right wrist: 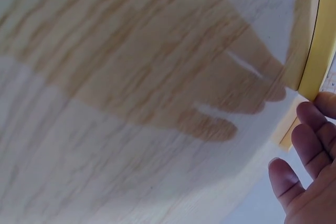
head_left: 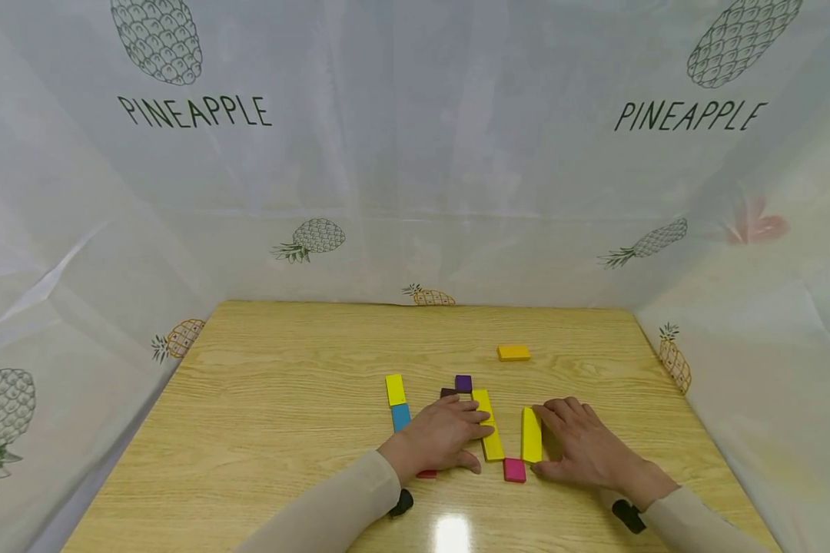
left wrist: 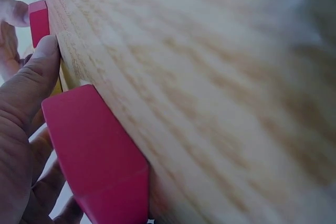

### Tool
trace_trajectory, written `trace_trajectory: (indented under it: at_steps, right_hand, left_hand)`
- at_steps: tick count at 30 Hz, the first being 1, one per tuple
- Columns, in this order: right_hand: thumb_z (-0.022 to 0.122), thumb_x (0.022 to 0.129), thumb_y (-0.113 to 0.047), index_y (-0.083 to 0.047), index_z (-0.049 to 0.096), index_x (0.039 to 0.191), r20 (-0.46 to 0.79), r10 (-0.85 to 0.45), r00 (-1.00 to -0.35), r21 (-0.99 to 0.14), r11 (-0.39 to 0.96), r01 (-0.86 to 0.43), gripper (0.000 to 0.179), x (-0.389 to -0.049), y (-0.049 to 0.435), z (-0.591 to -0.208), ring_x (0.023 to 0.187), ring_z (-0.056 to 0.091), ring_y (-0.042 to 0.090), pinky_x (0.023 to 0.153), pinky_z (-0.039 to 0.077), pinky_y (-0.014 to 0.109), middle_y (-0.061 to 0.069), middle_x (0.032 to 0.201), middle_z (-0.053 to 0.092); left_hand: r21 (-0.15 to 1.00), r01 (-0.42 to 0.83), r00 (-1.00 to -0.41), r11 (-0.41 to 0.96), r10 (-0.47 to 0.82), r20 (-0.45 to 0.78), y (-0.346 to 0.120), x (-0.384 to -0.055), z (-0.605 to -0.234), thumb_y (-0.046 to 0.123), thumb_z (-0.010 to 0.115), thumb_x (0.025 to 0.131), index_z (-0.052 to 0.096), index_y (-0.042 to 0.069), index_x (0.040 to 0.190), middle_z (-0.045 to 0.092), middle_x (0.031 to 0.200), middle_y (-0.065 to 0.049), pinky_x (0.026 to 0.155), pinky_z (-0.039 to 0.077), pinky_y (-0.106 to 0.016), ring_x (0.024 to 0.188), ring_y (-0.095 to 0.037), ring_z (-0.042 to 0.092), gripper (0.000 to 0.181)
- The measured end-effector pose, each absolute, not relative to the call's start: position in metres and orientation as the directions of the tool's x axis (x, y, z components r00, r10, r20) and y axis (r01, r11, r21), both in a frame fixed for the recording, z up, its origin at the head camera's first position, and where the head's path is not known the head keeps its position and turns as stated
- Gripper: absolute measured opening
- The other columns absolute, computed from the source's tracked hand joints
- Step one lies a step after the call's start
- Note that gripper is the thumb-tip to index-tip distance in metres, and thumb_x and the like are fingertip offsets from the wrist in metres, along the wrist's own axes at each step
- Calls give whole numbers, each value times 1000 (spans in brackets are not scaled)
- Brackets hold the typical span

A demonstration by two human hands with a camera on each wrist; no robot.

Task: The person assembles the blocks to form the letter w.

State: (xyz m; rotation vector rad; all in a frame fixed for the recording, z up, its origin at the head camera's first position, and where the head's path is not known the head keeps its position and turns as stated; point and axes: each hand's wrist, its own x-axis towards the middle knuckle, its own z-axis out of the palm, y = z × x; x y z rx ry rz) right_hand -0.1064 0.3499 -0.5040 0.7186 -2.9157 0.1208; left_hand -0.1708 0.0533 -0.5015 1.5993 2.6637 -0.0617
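Note:
My left hand (head_left: 443, 435) reaches over the blocks, its fingertips resting on two yellow blocks (head_left: 494, 447) laid end to end. A pink block (left wrist: 100, 150) lies beneath that hand, mostly hidden from the head view. My right hand (head_left: 588, 447) holds another long yellow block (head_left: 531, 435) between thumb and forefinger, one at each end. In the right wrist view, a fingertip meets the end of this yellow block (right wrist: 318, 40). Close to its near end sits a second pink block (head_left: 515, 470).
Left of the hands, a yellow block (head_left: 395, 390) and a blue block (head_left: 400, 415) form a line. A purple block (head_left: 463, 383) and a dark brown block (head_left: 448, 392) lie beyond the left fingers. An orange block (head_left: 513, 353) is farther back on the wooden table (head_left: 283, 369).

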Motion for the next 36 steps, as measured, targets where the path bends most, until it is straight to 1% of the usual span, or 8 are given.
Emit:
trace_trajectory:
  at_steps: [4,8,12,16,21,24,31,36]
  right_hand:
    - [75,84,-72,-6,61,142,151,-451,-880,-67,883,-464,89,-109,349,-504,115,56,24,95,51,51,6,131,62]
    - [74,87,-68,-6,60,145,164,-427,-889,-110,888,-446,86,-113,349,-501,119,57,26,98,51,56,7,134,63]
    - [77,90,-59,-6,61,144,206,-415,-886,-120,888,-444,78,-124,350,-495,119,59,31,97,52,59,9,133,64]
    - [80,90,-50,-4,62,140,278,-420,-864,-88,884,-458,70,-139,350,-494,115,60,33,93,52,60,12,130,65]
    - [85,88,-33,0,62,134,387,-430,-816,-41,876,-481,61,-158,348,-498,109,59,35,85,52,56,15,121,66]
    - [84,88,-27,2,62,131,415,-421,-806,-31,879,-475,56,-170,346,-500,107,59,37,84,52,56,16,118,66]
    - [79,92,-27,3,60,134,384,-370,-846,-52,906,-419,54,-201,343,-502,110,57,42,89,51,60,20,120,64]
    - [78,94,-27,4,59,137,342,-354,-870,-30,922,-387,56,-219,343,-503,112,57,45,92,51,63,24,124,62]
  left_hand:
    - [-15,882,-471,471,880,-50,52,-171,-501,66,61,96,56,35,154,51,161,12,129,32,-38,153,-13,42,66]
    - [-16,880,-475,475,878,-54,52,-172,-501,66,61,96,55,35,154,50,161,12,129,32,-38,153,-14,42,66]
    - [-11,878,-479,479,876,-55,51,-173,-501,66,61,96,55,36,154,50,161,13,129,32,-38,153,-13,42,66]
    - [3,878,-477,478,877,-59,51,-173,-500,66,61,97,56,35,154,50,161,13,129,32,-38,153,-13,42,65]
    - [33,877,-477,480,876,-68,51,-172,-499,65,62,97,57,34,154,51,160,12,129,32,-39,153,-13,42,65]
    - [37,876,-477,480,876,-68,52,-172,-501,65,62,97,56,35,154,50,161,13,129,32,-39,153,-13,42,65]
    - [40,877,-475,478,877,-66,53,-172,-504,65,61,97,56,35,154,50,161,13,129,31,-40,154,-13,41,65]
    - [32,878,-475,477,878,-58,52,-172,-505,66,62,96,56,36,153,50,161,14,129,31,-39,153,-12,41,65]
